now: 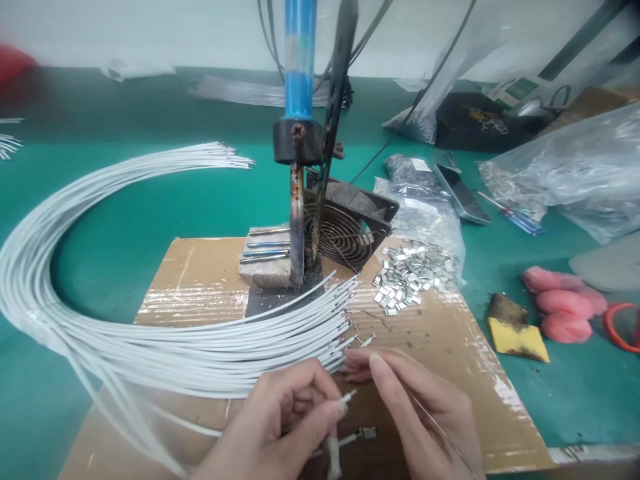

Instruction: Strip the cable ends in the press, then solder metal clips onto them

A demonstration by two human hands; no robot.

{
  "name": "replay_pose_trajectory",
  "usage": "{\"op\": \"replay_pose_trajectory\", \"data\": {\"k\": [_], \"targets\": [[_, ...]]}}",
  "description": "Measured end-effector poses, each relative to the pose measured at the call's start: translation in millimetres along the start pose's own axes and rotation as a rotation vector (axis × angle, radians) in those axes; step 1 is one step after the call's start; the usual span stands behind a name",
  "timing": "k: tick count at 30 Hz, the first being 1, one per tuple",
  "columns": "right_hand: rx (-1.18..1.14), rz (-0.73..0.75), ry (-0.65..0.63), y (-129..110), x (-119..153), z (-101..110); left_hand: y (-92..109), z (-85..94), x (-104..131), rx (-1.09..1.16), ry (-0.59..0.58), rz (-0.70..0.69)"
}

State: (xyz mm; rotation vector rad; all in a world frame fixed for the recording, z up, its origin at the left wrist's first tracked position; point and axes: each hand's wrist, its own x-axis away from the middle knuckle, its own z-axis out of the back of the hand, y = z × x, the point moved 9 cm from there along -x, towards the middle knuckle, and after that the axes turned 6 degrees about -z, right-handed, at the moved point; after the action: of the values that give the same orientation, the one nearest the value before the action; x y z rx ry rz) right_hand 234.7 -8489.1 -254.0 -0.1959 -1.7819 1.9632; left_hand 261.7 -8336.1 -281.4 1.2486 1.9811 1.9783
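Note:
My left hand [293, 417] is closed round a white cable, whose stripped tip [349, 397] pokes out between thumb and forefinger. Just to its right, my right hand [420, 407] has its fingers bent together, and a thin wire [440, 432] runs along its palm. Below and between the hands lies a small metal connector [367, 433] on a short white lead. Behind my left hand a thick bundle of white cables [200, 347] curves across the cardboard [475, 373]. Small metal connectors [413, 273] are heaped at the cardboard's back right.
A blue-handled soldering iron [299, 73] stands upright at the centre, beside a block [267, 257] and a black fan [350, 223]. On the right are a phone [463, 193], a screwdriver [513, 213], a yellow sponge [519, 339], pink lumps [565, 305] and plastic bags [575, 167].

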Motion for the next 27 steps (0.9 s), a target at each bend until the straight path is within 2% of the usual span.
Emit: {"op": "replay_pose_trajectory", "data": {"k": [2, 4, 8, 11, 14, 18, 21, 24, 27], "targets": [[-0.024, -0.014, 0.042, 0, 1, 4, 0, 3.7, -2, 0.096, 0.005, 0.004], [-0.055, -0.045, 0.027, 1, 2, 1, -2, 6.5, -1, 0.188, 0.005, 0.022], [-0.175, -0.177, -0.105, 9, 3, -19, -3, 10.6, 4, 0.209, 0.009, 0.038], [-0.274, -0.331, -0.194, 19, 5, -34, -4, 9.4, 7, 0.206, -0.017, 0.043], [-0.407, -0.457, -0.250, 27, 7, -41, -6, 10.6, 9, 0.196, -0.014, 0.069], [-0.558, -0.377, -0.107, 25, -1, -24, -4, 14.4, 10, 0.213, 0.030, 0.106], [-0.417, -0.272, -0.028, 19, -3, -15, -3, 14.0, 8, 0.284, 0.055, 0.113], [-0.222, -0.182, -0.075, 8, 1, -22, -2, 14.3, 6, 0.326, 0.088, 0.048], [-0.162, -0.086, -0.126, -2, 6, -30, -3, 14.6, 7, 0.354, 0.114, 0.001]]}}
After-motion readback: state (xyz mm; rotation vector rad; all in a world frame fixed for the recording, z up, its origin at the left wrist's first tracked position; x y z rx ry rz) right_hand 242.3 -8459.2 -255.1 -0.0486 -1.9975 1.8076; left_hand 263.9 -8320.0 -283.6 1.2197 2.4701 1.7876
